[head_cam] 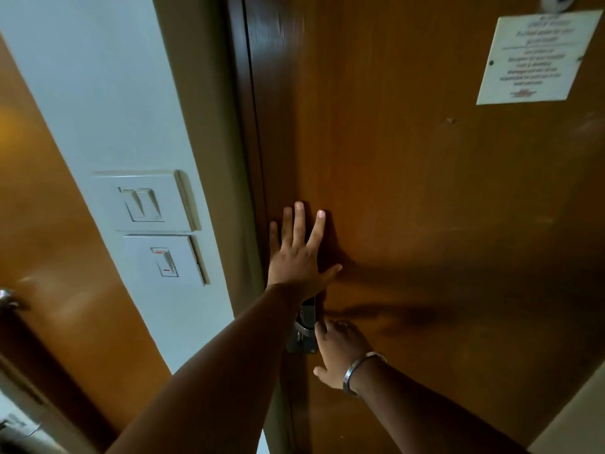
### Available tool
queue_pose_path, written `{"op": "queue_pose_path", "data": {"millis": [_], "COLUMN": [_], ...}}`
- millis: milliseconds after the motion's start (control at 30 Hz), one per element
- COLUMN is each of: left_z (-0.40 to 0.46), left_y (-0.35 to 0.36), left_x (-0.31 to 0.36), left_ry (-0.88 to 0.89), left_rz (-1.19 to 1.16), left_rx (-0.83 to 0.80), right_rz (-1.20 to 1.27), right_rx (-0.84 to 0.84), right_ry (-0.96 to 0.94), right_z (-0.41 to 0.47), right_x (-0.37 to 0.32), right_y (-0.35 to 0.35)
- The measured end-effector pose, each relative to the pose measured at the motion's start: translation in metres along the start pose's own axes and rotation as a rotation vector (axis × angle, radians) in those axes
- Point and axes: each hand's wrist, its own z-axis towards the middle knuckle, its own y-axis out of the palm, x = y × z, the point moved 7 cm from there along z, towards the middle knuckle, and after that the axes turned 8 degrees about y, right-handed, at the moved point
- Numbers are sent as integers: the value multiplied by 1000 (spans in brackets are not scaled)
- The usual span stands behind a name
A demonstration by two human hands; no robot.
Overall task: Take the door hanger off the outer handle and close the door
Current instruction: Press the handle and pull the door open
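Note:
A brown wooden door (425, 191) fills the right of the view and sits in its dark frame (244, 126). My left hand (299, 253) lies flat on the door near its latch edge, fingers spread. Below it is the metal handle plate (302, 335). My right hand (340, 352), with a metal bangle on the wrist, covers the inner handle, fingers curled around it. No door hanger is in view.
A white notice (537, 57) is fixed high on the door, under a peephole (556, 1). Left of the frame a white wall strip carries two switch plates (147, 201) (163, 260). Further left is another brown door with a metal handle (8, 301).

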Motion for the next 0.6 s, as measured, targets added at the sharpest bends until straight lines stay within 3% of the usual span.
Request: {"op": "queue_pose_path", "data": {"millis": [333, 600], "left_z": [-53, -91], "left_y": [-44, -71], "left_x": [-12, 11], "left_ry": [95, 162], "left_rz": [136, 44], "left_rx": [8, 94], "right_rz": [26, -3], "right_rx": [-27, 15], "right_ry": [114, 260], "right_z": [-61, -113], "right_x": [-16, -29], "right_y": [-2, 1]}}
